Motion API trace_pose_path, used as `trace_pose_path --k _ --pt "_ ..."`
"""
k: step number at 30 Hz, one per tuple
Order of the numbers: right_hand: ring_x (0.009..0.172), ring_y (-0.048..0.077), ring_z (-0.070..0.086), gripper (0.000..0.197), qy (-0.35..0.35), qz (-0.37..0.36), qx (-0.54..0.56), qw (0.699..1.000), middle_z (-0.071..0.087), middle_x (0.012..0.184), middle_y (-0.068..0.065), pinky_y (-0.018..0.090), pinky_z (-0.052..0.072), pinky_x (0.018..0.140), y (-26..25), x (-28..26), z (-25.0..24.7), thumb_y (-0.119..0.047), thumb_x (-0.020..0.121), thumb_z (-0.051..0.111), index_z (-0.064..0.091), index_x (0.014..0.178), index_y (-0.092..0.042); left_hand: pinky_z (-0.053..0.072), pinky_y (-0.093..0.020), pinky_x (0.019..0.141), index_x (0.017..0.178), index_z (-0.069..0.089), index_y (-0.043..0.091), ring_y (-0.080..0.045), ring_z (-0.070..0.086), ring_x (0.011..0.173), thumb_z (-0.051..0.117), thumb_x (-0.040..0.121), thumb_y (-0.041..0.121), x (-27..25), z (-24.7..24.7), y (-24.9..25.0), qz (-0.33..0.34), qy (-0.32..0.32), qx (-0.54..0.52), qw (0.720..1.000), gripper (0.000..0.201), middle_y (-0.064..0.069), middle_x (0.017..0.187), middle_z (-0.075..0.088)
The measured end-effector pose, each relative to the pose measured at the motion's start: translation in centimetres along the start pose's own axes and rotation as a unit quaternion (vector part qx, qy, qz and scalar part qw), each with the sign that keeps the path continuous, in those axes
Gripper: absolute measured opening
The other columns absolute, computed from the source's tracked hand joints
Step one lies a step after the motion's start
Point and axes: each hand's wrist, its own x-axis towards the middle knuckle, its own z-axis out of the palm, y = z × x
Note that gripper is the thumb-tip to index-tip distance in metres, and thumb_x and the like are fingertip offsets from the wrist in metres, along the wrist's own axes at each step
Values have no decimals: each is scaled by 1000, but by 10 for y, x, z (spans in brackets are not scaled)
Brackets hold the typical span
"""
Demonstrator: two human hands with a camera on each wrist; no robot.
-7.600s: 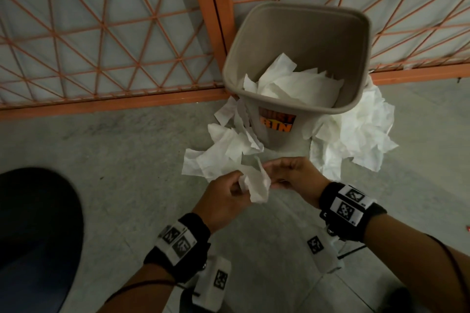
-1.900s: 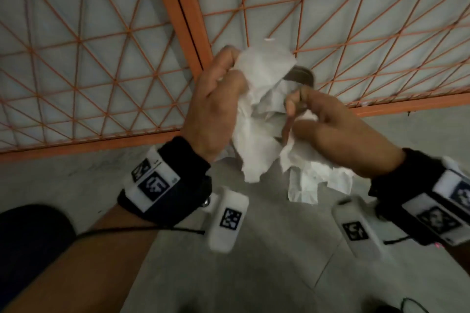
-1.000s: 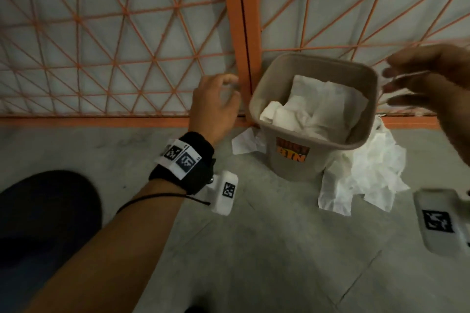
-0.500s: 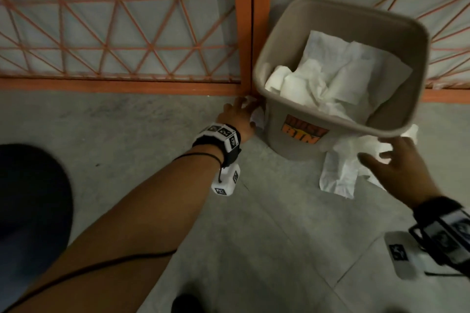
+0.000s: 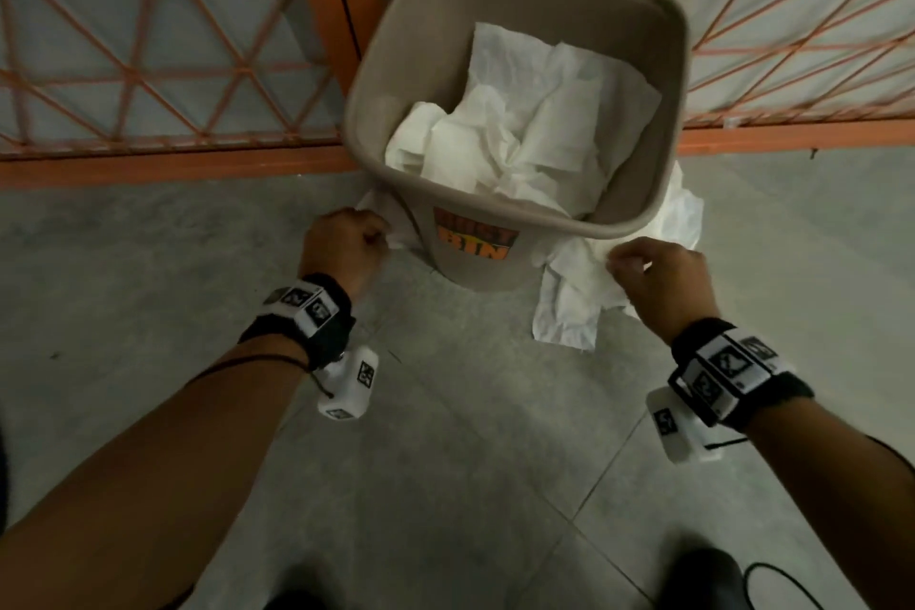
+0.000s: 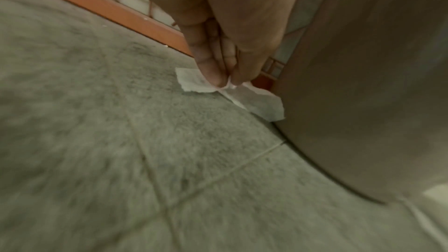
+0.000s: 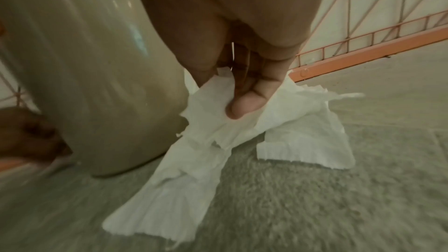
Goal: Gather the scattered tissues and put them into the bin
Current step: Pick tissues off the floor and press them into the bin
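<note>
A beige bin (image 5: 638,35) marked "DUST BIN" stands on the floor against an orange mesh fence, with white tissues (image 5: 515,144) heaped inside. My left hand (image 5: 346,243) is at the bin's left foot and pinches a small white tissue scrap (image 6: 261,101) lying on the floor beside the bin wall (image 6: 363,102). My right hand (image 5: 653,277) is at the bin's right foot and grips the edge of a large crumpled tissue pile (image 5: 579,297). In the right wrist view the thumb and fingers (image 7: 244,106) pinch that tissue pile (image 7: 194,170), which drapes onto the floor.
The orange mesh fence (image 5: 163,154) runs along the floor just behind the bin. Grey tiled floor (image 5: 445,461) lies in front of me. A dark shoe (image 5: 703,580) and a black cable (image 5: 777,580) show at the bottom right.
Earlier both hands dropped a tissue bundle into the bin, then came down either side. In the last half second the left closed on the small scrap and the right closed on the pile.
</note>
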Motion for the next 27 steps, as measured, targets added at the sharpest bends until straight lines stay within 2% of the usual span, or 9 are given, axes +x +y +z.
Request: trace_pose_path --k 2,5,7,10,13,16,20,24,27 --pt "75 27 70 15 0 -3 28 1000 75 83 9 30 54 77 3 -3 -7 -16 83 63 76 89 -14 57 -35 81 90 76 10 -29 71 83 66 79 6 -18 -2 -2 -31 2 -67 997 15 -12 92 76" --pt "66 14 64 17 -14 14 75 997 71 82 6 6 45 58 7 -13 -21 -8 81 62 76 87 -15 51 -8 72 88 75 9 -19 69 78 68 79 -1 -43 -13 5 -89 29 -163 982 15 -7 86 74" --pt "63 6 60 17 -20 32 115 993 69 81 2 4 42 55 10 -22 -35 -7 81 63 76 88 -16 45 2 63 85 73 14 -4 66 73 69 80 -3 -62 -25 19 -128 22 -221 966 18 0 82 73" --pt "63 1 62 14 -29 26 175 984 72 79 0 6 47 60 7 -36 -61 -8 81 67 76 86 -18 49 -3 62 77 71 28 9 64 65 71 80 -1 -100 -46 46 -128 -42 -264 955 30 21 73 73" --pt "76 11 70 14 -34 -2 228 973 75 83 -1 21 56 75 -5 -49 -92 -6 81 70 76 82 -19 51 -7 66 81 74 22 1 68 74 71 81 -3 -132 -77 81 -90 -101 -290 947 25 11 84 76" --pt "73 6 70 16 -30 -59 270 961 76 78 -2 11 54 67 -28 -64 -126 -4 80 71 75 79 -19 51 -8 71 84 75 15 -1 70 79 71 81 -3 -142 -117 113 -38 -114 -313 942 19 8 86 76" --pt "67 1 66 21 -32 -139 307 941 76 78 -8 14 52 68 -62 -80 -172 -6 80 72 74 72 -25 52 -8 70 82 72 16 2 69 76 71 80 -4 -129 -169 143 25 -53 -312 948 21 11 82 76" --pt "72 9 68 15 -36 -230 351 907 76 80 2 21 55 71 -102 -91 -215 -7 78 73 74 73 -21 51 -8 68 80 70 18 4 67 71 69 80 -6 -113 -209 177 79 26 -326 942 24 17 75 74" --pt "73 8 69 8 -36 -285 322 902 75 78 4 16 55 70 -132 -82 -232 -6 81 71 73 83 -14 58 -20 71 82 69 20 -3 69 72 70 82 -1 -91 -236 202 137 92 -323 932 21 15 73 73"
